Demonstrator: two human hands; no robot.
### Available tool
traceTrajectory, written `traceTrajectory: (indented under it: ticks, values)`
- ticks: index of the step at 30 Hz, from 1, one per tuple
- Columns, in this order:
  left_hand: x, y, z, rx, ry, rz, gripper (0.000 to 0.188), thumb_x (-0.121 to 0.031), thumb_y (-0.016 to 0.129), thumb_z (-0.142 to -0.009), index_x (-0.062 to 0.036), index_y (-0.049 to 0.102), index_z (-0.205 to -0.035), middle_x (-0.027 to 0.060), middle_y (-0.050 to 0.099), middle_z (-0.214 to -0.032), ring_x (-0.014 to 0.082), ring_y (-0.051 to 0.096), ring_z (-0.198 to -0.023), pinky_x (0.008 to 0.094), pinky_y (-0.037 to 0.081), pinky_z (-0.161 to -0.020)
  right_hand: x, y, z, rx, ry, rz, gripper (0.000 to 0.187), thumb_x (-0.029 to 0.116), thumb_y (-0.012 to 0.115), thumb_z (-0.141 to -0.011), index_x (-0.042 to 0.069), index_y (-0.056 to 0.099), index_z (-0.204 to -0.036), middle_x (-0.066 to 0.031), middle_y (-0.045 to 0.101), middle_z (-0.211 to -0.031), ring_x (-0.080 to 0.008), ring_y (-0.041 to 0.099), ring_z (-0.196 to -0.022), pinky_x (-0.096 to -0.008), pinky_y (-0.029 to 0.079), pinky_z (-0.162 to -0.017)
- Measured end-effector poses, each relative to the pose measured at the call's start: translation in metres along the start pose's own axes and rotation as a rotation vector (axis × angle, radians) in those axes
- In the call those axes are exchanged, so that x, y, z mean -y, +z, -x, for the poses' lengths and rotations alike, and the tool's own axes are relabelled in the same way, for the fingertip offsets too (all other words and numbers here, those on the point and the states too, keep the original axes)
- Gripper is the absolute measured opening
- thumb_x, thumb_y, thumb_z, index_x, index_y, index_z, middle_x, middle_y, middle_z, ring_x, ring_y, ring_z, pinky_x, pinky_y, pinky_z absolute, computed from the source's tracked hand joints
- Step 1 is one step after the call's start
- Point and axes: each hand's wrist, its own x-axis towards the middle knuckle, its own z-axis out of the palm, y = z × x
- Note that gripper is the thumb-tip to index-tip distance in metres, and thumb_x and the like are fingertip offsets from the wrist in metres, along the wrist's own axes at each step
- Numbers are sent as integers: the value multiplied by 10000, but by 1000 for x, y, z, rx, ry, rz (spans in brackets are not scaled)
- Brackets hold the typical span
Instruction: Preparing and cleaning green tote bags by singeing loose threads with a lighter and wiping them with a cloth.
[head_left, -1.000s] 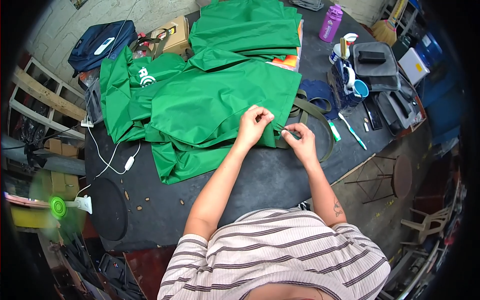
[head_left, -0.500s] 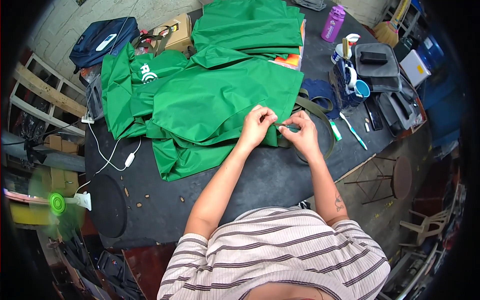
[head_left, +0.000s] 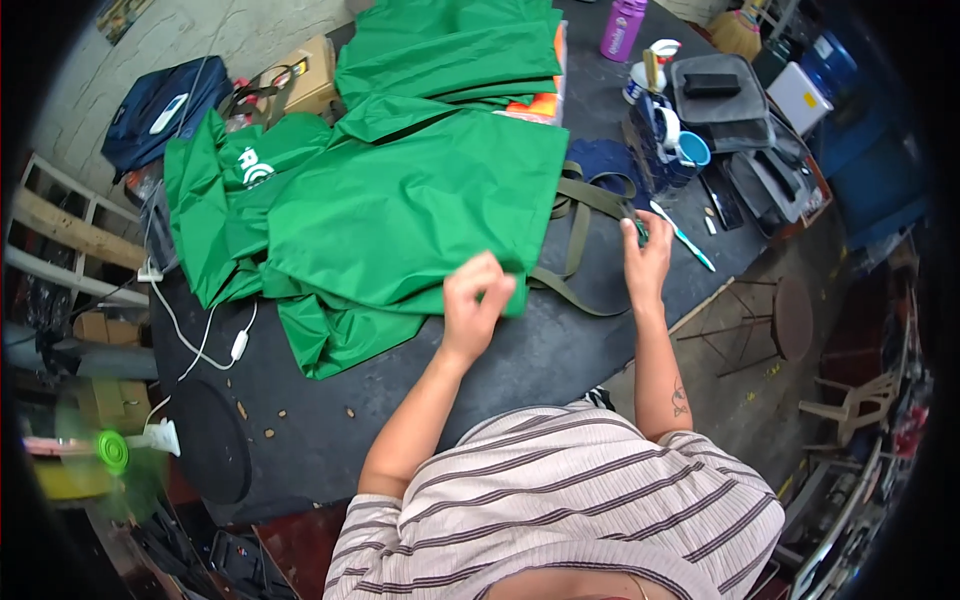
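A large green fabric piece (head_left: 400,210) with a white print lies folded in layers on the dark table. Over its near right corner is my left hand (head_left: 477,305), fingers curled in and blurred; whatever they may hold is hidden. My right hand (head_left: 650,262) has moved off the fabric to the olive webbing strap (head_left: 577,245). Its fingers are bent around something small, with a bit of green showing between thumb and fingers; the kind cannot be made out. A white and teal toothbrush (head_left: 684,237) lies just right of that hand.
More green fabric (head_left: 450,50) is stacked at the back. A purple bottle (head_left: 622,30), a clear holder with a blue cup (head_left: 692,150) and grey trays (head_left: 715,95) stand at the right. White cable (head_left: 205,352) runs along the left, near a small spinning fan (head_left: 112,452).
My hands were together at the fabric's corner, with a small dark green tool in the right one. They have parted: right hand moved right to the strap, left hand drew slightly nearer. The view shifted.
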Motion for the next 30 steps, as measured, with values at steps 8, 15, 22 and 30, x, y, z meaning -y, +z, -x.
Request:
traceTrajectory:
  ticks: [8, 15, 22, 30]
  values:
    - [16, -6, 84, 723, -1150, 380, 444, -410, 534, -931, 14, 666, -905, 76, 680, -744, 104, 614, -549, 180, 449, -467, -84, -12, -5, -161, -189, 584, 373, 233, 664, -813, 141, 571, -1162, -103, 519, -1112, -327, 457, -1084, -466, 357, -899]
    - [9, -34, 112, 185, -1316, 537, 254, -272, 520, -948, -17, 527, -950, 150, 667, -803, 180, 665, -629, 262, 549, -549, -84, -1, -23, 94, -101, 392, 187, 59, 599, -806, 57, 542, -984, -153, 576, -954, -354, 526, -896, -445, 411, -797]
    - [17, -22, 100, -106, -1028, 427, 195, -156, 548, -925, -29, 444, -1029, 90, 595, -779, 153, 601, -554, 244, 487, -483, 48, -12, 41, 642, -312, -381, 300, 135, 496, -908, 25, 481, -1188, -194, 547, -1114, -354, 560, -1050, -399, 446, -885]
    - [6, -19, 50, -231, -873, 580, 309, -337, 547, -938, -32, 543, -988, 77, 600, -874, 169, 623, -798, 289, 531, -706, 65, 27, 61, 630, -450, -328, 323, -29, 612, -639, 57, 604, -950, -130, 609, -861, -327, 615, -770, -398, 502, -634]
